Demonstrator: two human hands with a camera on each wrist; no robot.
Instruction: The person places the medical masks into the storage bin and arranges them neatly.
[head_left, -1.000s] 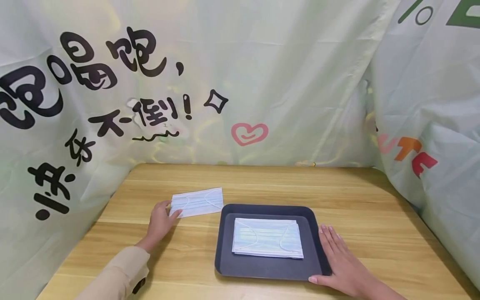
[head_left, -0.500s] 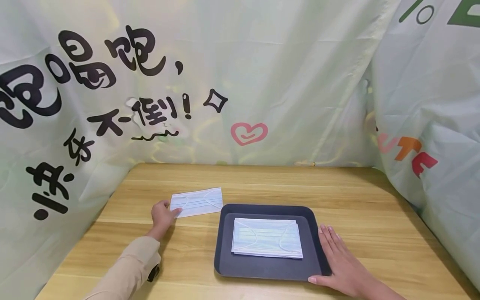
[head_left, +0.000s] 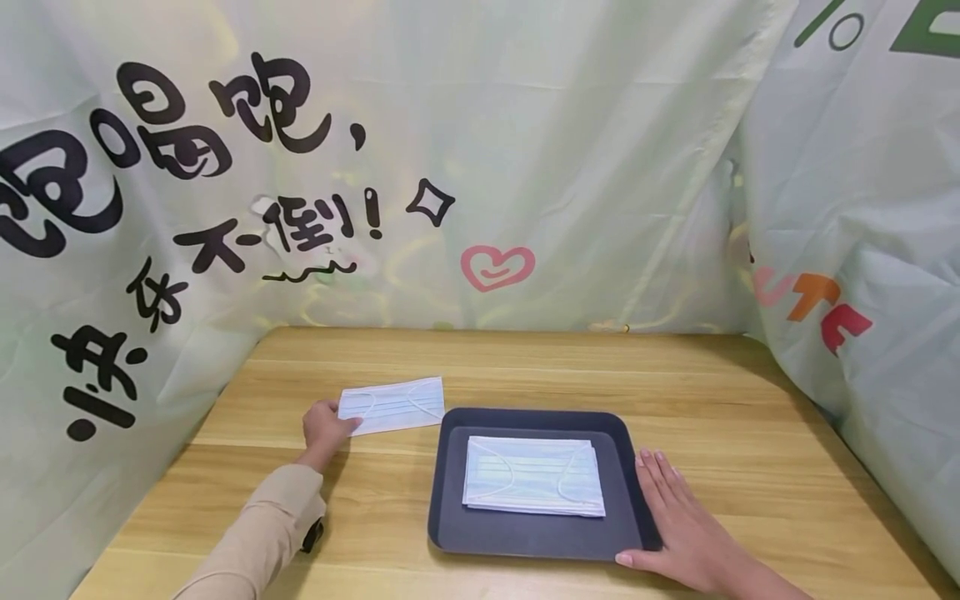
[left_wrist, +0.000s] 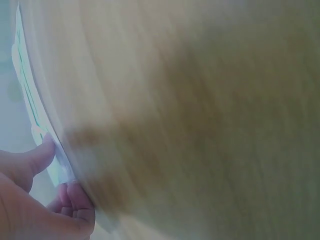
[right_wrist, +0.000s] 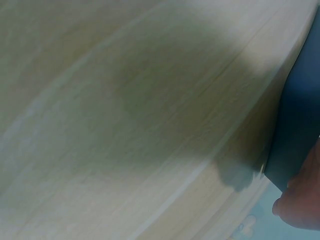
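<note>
At the left of the head view, my left hand (head_left: 325, 427) pinches the near left corner of a light blue face mask (head_left: 393, 406) with white ear loops. In the left wrist view the thumb (left_wrist: 44, 152) lies on top and curled fingers (left_wrist: 77, 200) sit at its edge. The mask lies beside the upper left corner of a dark grey tray (head_left: 525, 537). Inside this tray rests a small stack of face masks (head_left: 534, 477). My right hand (head_left: 686, 529) touches the tray's right side with fingers straight and thumb at the near right corner.
The wooden table (head_left: 600, 367) runs back to a pale printed cloth (head_left: 585, 183) hanging behind it and along both sides. A beige sleeve (head_left: 258, 525) covers the left forearm, with a dark object at its cuff.
The left forearm has swung a little right and forward, and the left fingers now curl more at the mask's edge. The mask has barely shifted. The right hand and tray look the same.
</note>
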